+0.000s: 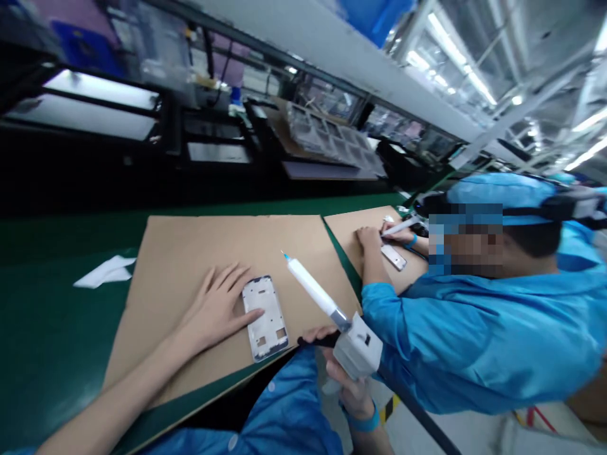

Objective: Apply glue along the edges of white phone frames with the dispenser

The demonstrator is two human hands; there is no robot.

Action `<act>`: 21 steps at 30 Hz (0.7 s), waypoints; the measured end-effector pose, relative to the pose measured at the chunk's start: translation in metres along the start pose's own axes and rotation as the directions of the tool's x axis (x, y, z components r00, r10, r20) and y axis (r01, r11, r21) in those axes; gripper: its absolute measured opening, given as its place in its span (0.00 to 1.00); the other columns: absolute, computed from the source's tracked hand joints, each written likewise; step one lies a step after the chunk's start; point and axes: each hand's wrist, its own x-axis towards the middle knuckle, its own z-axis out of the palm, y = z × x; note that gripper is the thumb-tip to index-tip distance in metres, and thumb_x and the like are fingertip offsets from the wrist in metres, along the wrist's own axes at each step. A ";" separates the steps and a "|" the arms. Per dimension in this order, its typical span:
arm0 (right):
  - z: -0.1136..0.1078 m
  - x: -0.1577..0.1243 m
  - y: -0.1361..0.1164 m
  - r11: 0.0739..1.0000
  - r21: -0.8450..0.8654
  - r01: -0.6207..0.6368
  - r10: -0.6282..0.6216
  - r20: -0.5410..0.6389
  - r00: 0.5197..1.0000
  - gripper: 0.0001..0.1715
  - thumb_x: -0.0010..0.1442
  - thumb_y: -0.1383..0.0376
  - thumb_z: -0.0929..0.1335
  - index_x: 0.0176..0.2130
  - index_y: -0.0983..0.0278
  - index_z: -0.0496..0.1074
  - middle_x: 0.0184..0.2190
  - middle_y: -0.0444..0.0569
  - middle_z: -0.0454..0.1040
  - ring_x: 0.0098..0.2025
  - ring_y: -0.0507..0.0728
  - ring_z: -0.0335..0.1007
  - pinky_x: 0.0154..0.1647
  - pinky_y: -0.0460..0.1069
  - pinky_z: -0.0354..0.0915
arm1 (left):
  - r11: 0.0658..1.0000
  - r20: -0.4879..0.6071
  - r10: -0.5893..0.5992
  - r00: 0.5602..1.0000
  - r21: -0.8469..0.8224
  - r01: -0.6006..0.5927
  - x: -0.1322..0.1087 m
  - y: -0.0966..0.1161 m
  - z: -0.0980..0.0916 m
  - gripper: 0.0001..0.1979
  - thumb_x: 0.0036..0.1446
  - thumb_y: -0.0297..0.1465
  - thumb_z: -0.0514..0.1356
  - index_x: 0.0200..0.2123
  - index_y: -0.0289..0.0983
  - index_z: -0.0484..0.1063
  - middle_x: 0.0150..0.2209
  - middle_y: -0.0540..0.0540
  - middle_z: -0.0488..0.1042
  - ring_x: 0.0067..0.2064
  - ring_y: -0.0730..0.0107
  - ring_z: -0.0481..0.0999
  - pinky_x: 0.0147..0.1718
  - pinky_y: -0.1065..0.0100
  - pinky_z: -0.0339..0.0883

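A phone middle frame (264, 316), silvery-white with dark edges and small square cut-outs, lies flat on a brown cardboard sheet (190, 253). My left hand (215, 306) rests at its left side, fingers stretched out near the top corner and thumb lying on the frame's face. In my right hand (351, 382) is a glue dispensing gun (359, 347), gripped by its handle at the bench's front edge. Its white syringe barrel (310, 287) points up and left, and the blue-based needle tip hangs over the cardboard, above and right of the frame, apart from it.
A crumpled white wipe (105, 272) lies on the green bench mat (42, 316) at left. To the right, a co-worker in a blue smock (474, 335) works over another phone frame (393, 258) on a second cardboard sheet. Clear plastic trays (332, 139) and dark equipment stand behind.
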 end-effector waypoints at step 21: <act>0.023 0.110 0.016 0.909 0.416 -0.027 0.059 -0.065 0.996 0.21 0.56 0.46 0.80 0.45 0.54 0.88 0.56 0.56 0.83 0.64 0.70 0.80 0.81 0.70 0.66 | 0.887 -0.221 -0.275 0.936 0.318 0.335 0.037 -0.008 -0.057 0.40 0.80 0.52 0.52 0.83 0.33 0.58 0.85 0.27 0.52 0.87 0.33 0.49 0.83 0.30 0.40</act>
